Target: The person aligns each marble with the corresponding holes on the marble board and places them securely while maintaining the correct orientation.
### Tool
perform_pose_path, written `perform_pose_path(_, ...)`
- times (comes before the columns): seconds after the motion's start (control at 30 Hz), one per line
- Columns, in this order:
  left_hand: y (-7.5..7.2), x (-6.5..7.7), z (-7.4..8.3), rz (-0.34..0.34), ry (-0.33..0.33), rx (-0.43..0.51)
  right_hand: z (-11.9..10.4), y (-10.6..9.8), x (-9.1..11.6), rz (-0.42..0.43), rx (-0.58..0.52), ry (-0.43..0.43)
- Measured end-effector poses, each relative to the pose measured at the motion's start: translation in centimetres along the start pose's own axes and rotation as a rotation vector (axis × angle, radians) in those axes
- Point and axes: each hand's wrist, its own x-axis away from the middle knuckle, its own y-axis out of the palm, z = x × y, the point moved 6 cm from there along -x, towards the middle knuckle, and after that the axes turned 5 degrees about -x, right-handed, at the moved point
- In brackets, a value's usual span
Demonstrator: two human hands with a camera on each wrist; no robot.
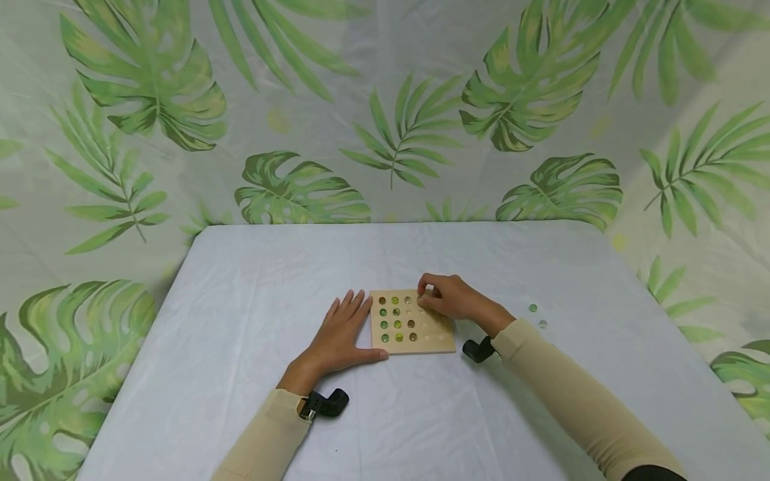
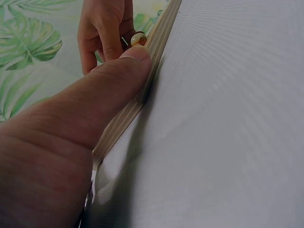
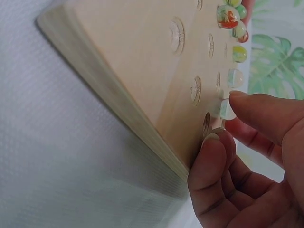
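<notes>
A square wooden board point(image 1: 442, 344) with rows of round hollows lies on the table. Glass marbles point(image 1: 398, 325) in green, yellow, brown and clear fill its left side, while several hollows on the right hold none. My left hand point(image 1: 344, 336) lies spread along the board's left edge, its thumb point(image 2: 135, 56) against the front edge. Over the far row, my right hand point(image 1: 451, 297) pinches a pale, clear marble point(image 3: 227, 110) between thumb and fingertips, close to the board's surface. Fingers partly cover this marble in the head view.
On the white-covered table point(image 1: 271, 267), a green marble point(image 1: 533, 308) and a clear marble point(image 1: 543, 324) lie loose to the right of the board, beyond my right forearm. A leaf-patterned cloth point(image 1: 421, 194) hangs behind the table's far edge.
</notes>
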Motion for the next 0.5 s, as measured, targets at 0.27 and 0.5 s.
perform_pose_path(0.27,-0.14,0.01,-0.05,0.002,-0.007,0.003,-0.13,-0.24,0.12,-0.027,-0.035,0.033)
perform_pose_path(0.5,0.01,0.06,0.10,0.010,-0.005,0.023,0.45,-0.58,0.50,-0.023,-0.066,0.026)
